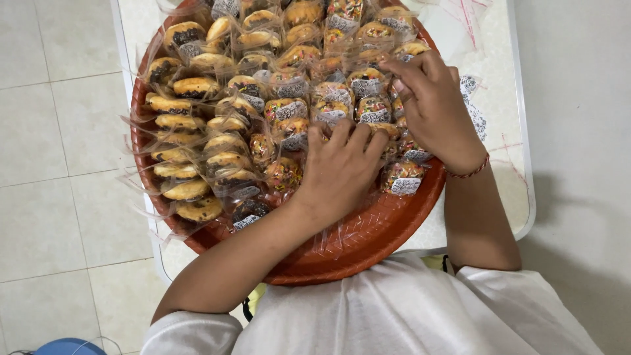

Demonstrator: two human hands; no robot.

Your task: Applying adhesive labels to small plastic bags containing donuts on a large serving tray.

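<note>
Head view, looking straight down. Big round red woven tray (368, 243) on a white table (506, 79), packed with small cookies, each in its own clear wrapper.

Left hand (338, 167): palm down in the middle of the tray, fingers (342, 135) curled together and pressing on the sprinkle-topped wrapped cookies (286, 112). Looks like fingertips are tucked into the row of packets. Can't tell if it actually pinches one, packets hide the tips.

Right hand (434, 102): at the tray's right side, fingers bent and bunched together on the packets near the rim. Thumb and forefinger seem closed on a wrapper edge, but the view is too cluttered to be sure. Thin red bracelet (470, 172) on that wrist.

Layout of the cookies:
- left half of tray: plain golden cookies with dark chocolate filling (190, 85), stacked in overlapping rows
- centre and right: cookies with coloured sprinkles, most with a small white printed label on the wrapper
- one sprinkle packet (402, 179) lies just below the right hand, near the rim, between the two forearms

Near part of the tray, by the person's chest, is bare weave with some loose clear wrap over it.

Person wears a white shirt (394, 309). Pale tiled floor (52, 164) left of the table, blue object (66, 346) at bottom left corner, only partly in frame.
</note>
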